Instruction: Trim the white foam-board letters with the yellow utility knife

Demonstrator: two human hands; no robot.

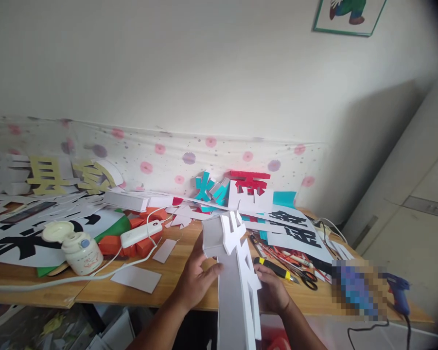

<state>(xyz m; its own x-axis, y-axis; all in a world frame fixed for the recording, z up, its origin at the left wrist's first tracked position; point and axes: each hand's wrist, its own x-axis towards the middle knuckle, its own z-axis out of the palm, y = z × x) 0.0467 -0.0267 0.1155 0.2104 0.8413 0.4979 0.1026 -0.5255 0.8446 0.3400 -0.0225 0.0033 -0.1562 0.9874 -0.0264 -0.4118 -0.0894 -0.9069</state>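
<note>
Between my hands stands a white three-dimensional character (236, 287), apparently foam board, its cut-out strokes facing right and its flat grey-looking side towards me. Its lower end runs out of the picture. My left hand (196, 277) grips its left side, thumb against the flat side and fingers partly hidden behind. On the right, my right hand (272, 288) holds the stroked edge, with some fingertips hidden by it. Just beyond that hand lies a yellow-and-black utility knife (273, 269), next to black-handled scissors (308, 279).
A blue glue gun (398, 291) lies at the table's right end. Left are an open white bottle (82, 252) and a white power strip (141, 234) with its cable. Paper characters, including a red one (248, 181), stand along the wall. Offcuts litter the wooden table (189, 233).
</note>
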